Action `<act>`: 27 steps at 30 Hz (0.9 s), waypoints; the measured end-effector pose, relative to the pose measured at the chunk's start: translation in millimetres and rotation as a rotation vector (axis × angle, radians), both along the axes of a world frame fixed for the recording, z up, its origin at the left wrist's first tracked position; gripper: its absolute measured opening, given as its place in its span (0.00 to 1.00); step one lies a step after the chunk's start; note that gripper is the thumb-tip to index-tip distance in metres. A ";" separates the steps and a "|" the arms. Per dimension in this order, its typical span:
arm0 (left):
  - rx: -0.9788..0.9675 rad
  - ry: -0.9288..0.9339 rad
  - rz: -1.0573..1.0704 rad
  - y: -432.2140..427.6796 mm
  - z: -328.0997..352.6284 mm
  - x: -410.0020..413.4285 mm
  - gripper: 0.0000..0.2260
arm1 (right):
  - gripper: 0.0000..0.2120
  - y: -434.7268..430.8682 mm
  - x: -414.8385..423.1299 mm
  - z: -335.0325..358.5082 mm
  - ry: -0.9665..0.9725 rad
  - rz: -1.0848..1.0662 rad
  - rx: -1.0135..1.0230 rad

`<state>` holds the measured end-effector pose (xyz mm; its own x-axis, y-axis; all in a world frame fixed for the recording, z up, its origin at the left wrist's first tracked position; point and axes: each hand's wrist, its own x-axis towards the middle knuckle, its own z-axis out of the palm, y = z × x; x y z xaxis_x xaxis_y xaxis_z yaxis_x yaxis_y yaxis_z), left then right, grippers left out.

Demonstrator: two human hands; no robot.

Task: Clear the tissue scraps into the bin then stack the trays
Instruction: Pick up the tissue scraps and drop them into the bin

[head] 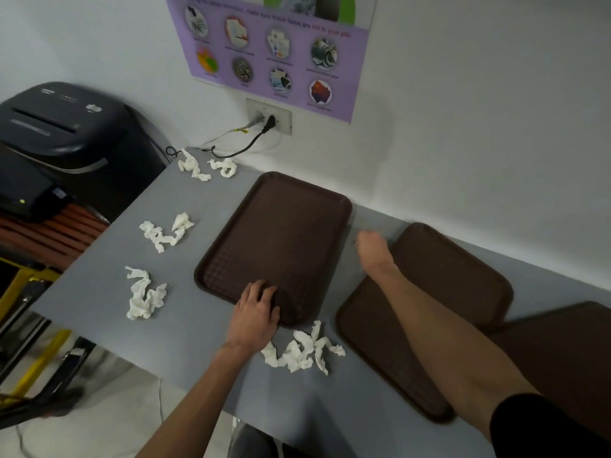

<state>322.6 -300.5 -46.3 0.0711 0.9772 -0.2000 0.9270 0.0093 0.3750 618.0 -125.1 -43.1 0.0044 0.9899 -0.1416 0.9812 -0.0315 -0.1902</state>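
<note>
My left hand (256, 312) rests on the near corner of the big brown tray (274, 246), fingers (261, 292) spread and lying flat on its ribbed floor, pinching nothing. My right hand (372, 249) reaches across the grey table (99, 292) to the gap between this tray and the far right tray (463, 276); it is blurred, and I cannot tell whether its fingers are curled or straight, though nothing shows in its grasp.

Tissue scraps are scattered in four groups. The nearest heap (302, 350) lies just beside my left wrist, on the table at the tray's near edge, spreading left to right. Three more groups sit to the left of the tray: one low (143, 294), one midway (165, 231), one by the wall (206, 166). All lie on my left side, so I judge the left hand the better placed to gather them, starting with the heap beside it.

No bin is clearly in view; the black machine (62, 127) at far left has slots on top and may not be it. Two more trays overlap under my right arm: the near right tray (373, 342) and a third (562, 352) at the frame's edge. Stacking, I judge, waits on the scraps.
</note>
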 end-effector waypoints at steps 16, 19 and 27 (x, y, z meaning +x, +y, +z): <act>-0.214 -0.909 0.413 -2.3 81.0 9.8 0.12 | 0.06 -167.4 -107.2 113.1 0.812 -0.130 0.061; -0.464 -1.393 0.540 -15.6 109.6 12.2 0.21 | 0.07 -196.5 -142.2 121.3 0.819 -0.034 0.044; -0.498 -1.085 0.371 -35.4 94.7 -20.1 0.17 | 0.09 -246.2 -176.3 106.1 0.754 -0.013 -0.012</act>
